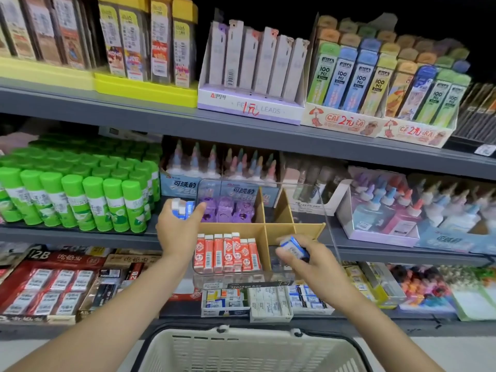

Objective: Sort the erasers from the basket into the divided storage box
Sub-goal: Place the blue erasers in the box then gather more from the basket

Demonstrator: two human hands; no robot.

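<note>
A clear divided storage box [328,218] with tan dividers stands on the middle shelf. Its front left compartment holds a row of red-sleeved erasers [226,253]; purple erasers [224,210] fill the back left one. My left hand [178,229] grips several blue-sleeved erasers [182,208] just left of the box. My right hand [306,261] pinches a blue-sleeved eraser [294,245] over the front right compartment. The white basket [249,350] sits below, at the frame's bottom edge; its inside is mostly out of view.
Green glue sticks [77,194] crowd the shelf left of the box, glue bottles [397,210] stand to its right. Boxed erasers [268,302] and pencil packs [53,283] fill the lower shelf. Pencil-lead displays [252,73] line the top shelf.
</note>
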